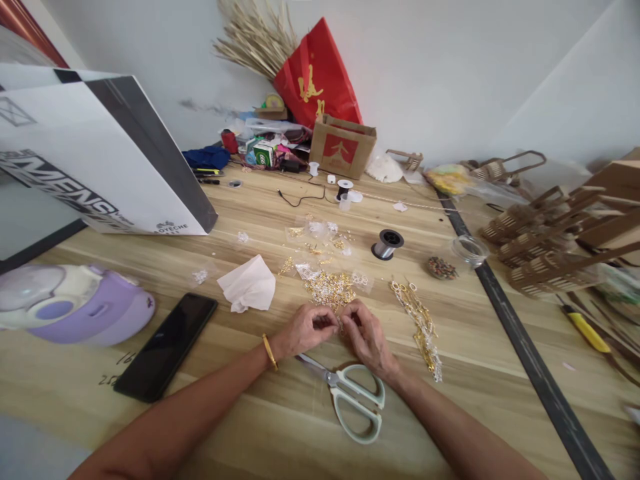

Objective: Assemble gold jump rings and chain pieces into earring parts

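Trinkets [327, 290] and scissors [338, 381] obstruct; tabletop [483, 363] right of chains [423, 327] is free.

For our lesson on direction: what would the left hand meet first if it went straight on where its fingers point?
Most likely the right hand: the left hand points toward it, very close, though depth and any tiny piece between them are hard to judge.

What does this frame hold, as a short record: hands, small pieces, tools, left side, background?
Hands: left hand and right hand close together, fingertips drawn in; anything between them is too small to identify
Small pieces: gold and silver pile just beyond the hands; gold and silver strands to their right
Tools: scissors between the forearms; wire spool farther back
Left side: tissue, phone
Background: red bag behind brown paper bag
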### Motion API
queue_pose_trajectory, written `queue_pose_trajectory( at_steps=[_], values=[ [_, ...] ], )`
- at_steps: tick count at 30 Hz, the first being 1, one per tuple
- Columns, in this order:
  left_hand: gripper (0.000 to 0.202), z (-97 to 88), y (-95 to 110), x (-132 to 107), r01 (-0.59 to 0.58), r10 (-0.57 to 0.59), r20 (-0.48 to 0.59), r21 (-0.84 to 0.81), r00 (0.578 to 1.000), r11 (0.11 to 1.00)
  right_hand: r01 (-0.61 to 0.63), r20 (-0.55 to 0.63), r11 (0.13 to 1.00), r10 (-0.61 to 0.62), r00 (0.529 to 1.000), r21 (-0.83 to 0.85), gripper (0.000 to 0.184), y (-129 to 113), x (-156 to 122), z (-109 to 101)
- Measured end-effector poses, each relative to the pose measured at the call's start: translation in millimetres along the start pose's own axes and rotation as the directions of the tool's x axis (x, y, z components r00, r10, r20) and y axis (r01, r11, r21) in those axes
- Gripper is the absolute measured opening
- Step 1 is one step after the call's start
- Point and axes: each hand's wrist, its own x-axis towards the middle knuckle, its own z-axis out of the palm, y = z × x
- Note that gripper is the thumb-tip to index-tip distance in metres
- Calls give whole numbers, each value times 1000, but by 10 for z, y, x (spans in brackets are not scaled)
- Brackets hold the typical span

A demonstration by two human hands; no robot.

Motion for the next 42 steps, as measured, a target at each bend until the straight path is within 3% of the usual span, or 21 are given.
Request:
queue_pose_trajectory(
  at_steps=[10,15,20,42],
  values=[
    [11,-73,0,31,50,-47,24,-168,999,985,-132,-51,978,142,989,159,17,-8,34,-12],
    [12,-82,-5,34,77,-75,19,-194,997,978,-110,12,967,110,994,231,19,-42,72,-31],
    [13,-75,-36,34,81,-77,27,-217,997,973,-181,58,926,171,984,333,19,-18,72,-25],
    [19,-27,9,16,29,-28,9,-104,1000,994,-246,76,899,234,969,363,20,-45,60,12]
  ],
)
